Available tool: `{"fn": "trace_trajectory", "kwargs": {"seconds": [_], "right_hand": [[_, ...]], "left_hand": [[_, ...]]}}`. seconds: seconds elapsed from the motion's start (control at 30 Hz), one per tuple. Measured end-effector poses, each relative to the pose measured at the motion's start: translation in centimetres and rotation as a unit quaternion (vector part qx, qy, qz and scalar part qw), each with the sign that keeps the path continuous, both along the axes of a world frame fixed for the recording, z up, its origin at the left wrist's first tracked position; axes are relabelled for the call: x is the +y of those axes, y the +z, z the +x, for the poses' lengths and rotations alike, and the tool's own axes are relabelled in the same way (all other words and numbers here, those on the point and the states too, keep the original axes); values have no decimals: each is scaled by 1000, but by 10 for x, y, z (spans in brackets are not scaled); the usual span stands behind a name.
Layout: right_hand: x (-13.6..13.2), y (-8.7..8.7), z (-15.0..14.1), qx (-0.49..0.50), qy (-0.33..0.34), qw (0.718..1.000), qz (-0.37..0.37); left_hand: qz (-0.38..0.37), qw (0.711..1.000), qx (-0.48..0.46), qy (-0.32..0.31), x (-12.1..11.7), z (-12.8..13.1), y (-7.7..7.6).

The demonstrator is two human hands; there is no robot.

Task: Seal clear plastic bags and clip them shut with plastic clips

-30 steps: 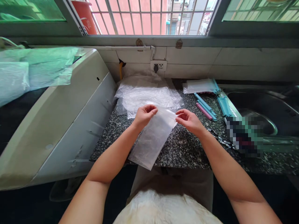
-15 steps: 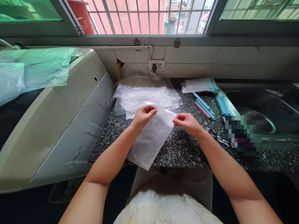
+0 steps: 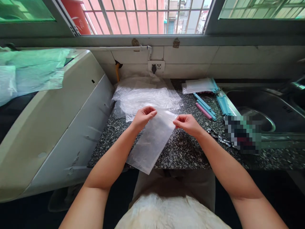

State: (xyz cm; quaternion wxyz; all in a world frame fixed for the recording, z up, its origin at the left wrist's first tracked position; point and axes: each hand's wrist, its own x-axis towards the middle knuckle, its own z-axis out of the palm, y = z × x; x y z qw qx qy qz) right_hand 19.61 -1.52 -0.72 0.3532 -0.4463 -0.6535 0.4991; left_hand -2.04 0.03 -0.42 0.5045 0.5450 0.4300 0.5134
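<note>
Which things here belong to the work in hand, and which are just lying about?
Likely the job:
clear bag, pinched by left hand and right hand
pile of clear plastic beyond it
perhaps the blue and pink strips

Seemingly just there:
green sheet
red bucket
wall socket
sink

We stretch our left forearm (image 3: 116, 148) and right forearm (image 3: 221, 159) forward and inward from slightly bent elbows (image 3: 245, 195), our left hand (image 3: 144, 117) and right hand (image 3: 187, 123) facing each other a little apart, each drawn into a thumb-and-finger pinch, the right slightly nearer us.
</note>
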Motion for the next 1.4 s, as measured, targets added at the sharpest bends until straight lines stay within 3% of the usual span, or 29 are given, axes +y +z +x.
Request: {"fn": "trace_trajectory", "kwargs": {"seconds": [0.4,0.73,1.0,1.13,1.4], "right_hand": [[0,-3,-2,-19,-1,999,29],[0,-4,-4,-34,2,999,25],[3,-6,-1,-53,3,998,-23],[3,-6,-1,-50,5,998,-44],[0,1,3,-48,23,998,-16]], "left_hand": [[-98,994,19,-50,1,-3,-1],[-45,997,59,-22,-1,-2,-1],[-5,995,96,-24,-2,-2,3],[-2,995,100,-26,-2,-3,3],[-17,996,83,-37,-1,-2,1]]}}
